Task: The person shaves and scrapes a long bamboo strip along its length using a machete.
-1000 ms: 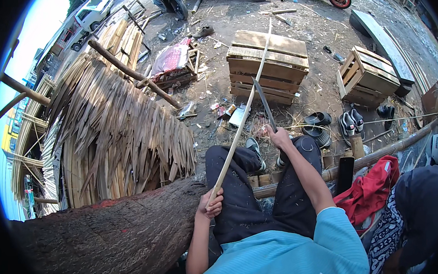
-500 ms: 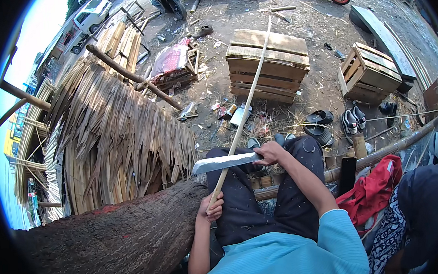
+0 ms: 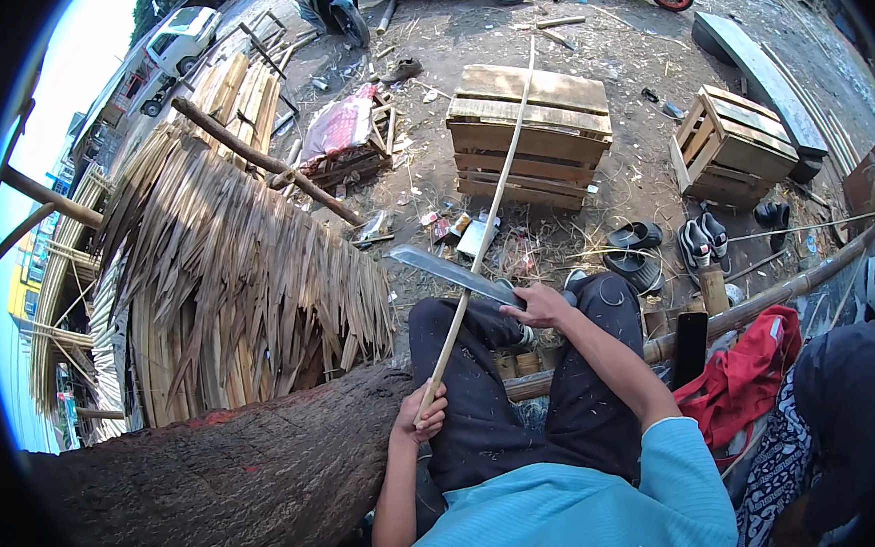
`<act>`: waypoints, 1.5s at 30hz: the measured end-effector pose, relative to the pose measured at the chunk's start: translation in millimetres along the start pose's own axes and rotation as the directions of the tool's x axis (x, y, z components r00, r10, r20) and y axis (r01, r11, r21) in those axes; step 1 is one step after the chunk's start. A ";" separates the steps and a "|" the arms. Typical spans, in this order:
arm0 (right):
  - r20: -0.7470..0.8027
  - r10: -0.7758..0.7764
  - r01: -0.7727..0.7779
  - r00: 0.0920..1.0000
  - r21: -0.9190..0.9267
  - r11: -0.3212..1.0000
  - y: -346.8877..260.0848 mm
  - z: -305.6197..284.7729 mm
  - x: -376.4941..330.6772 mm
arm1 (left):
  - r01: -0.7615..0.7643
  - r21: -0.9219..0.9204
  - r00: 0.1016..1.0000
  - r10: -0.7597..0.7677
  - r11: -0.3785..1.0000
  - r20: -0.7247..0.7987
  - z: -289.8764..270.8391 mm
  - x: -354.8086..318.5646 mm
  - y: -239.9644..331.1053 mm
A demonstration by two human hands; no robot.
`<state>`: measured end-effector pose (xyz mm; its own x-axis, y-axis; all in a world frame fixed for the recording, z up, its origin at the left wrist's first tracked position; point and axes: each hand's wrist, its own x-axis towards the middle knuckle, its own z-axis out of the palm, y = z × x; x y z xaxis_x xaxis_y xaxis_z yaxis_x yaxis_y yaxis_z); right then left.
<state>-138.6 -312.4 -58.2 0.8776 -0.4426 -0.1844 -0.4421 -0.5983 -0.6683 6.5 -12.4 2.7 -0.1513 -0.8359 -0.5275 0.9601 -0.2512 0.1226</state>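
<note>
Shifted machete (image 3: pixel 437 266), gripped in right hand (image 3: pixel 540 307), toward slatted crate (image 3: pixel 567 95); now crossing another stretch of bamboo strip (image 3: pixel 450 343), grasped in left hand (image 3: pixel 420 415) at end farthest from crate.

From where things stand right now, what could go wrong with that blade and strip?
The large knife crosses the pale strip near the left knee; a slip could nick the leg.

The bare left hand grips the strip's near end, so a blade skidding that way might reach the fingers.

Only that hand holds the strip, whose far end reaches out over the wooden crate; it could swing or twist under the blade in the right hand.
</note>
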 end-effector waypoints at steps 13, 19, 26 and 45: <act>-0.246 0.321 -0.267 0.915 0.230 0.936 26.8 0.2 20.7 | 0.004 0.101 0.996 0.005 0.995 -0.094 17.7 7.3 0.0; -0.175 0.359 -0.290 0.917 0.326 0.900 26.3 -9.3 6.0 | -0.004 0.012 1.000 0.004 1.000 -0.002 8.2 2.9 -2.8; 0.085 -0.437 0.445 0.895 -0.168 0.879 -1.6 7.6 -1.3 | -0.007 0.043 1.000 0.007 0.999 -0.003 2.7 1.6 -2.1; 0.173 0.566 -0.471 0.806 0.766 0.438 31.4 8.5 28.5 | 0.014 -0.145 0.990 0.006 0.989 0.142 -6.8 -1.3 -2.9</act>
<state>-125.9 -338.1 -90.6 0.4896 -0.5800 -0.6511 -0.4648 0.4583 -0.7576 5.5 -7.2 -2.7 -0.1771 -0.8982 -0.4022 0.9818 -0.1899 -0.0081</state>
